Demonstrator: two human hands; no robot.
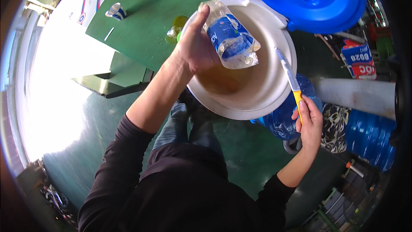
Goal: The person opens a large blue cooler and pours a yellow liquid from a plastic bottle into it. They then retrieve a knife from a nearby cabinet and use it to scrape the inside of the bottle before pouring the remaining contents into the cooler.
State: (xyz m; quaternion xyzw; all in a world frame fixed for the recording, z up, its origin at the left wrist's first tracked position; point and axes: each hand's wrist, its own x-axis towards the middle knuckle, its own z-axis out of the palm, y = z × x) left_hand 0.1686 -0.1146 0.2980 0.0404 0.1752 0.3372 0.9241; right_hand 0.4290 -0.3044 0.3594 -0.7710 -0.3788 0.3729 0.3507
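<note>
My left hand (194, 50) is wrapped round a clear plastic bottle (229, 34) with a blue label, tilted over a white round tub (268, 30). The bottle's lower end looks cut and ragged, and its neck is hidden. Brownish liquid (221, 81) lies in the bottom of the tub. At the tub's right rim, my right hand (310, 120) grips a knife (292, 77) by its yellow handle. The blade points up and away over the rim, apart from the bottle.
A blue lid (309, 0) stands beyond the tub. To the left is a green table (146, 21) with a paper cup (116, 12) on it. Large blue water jugs (370, 137) and a grey beam (356, 96) lie to the right.
</note>
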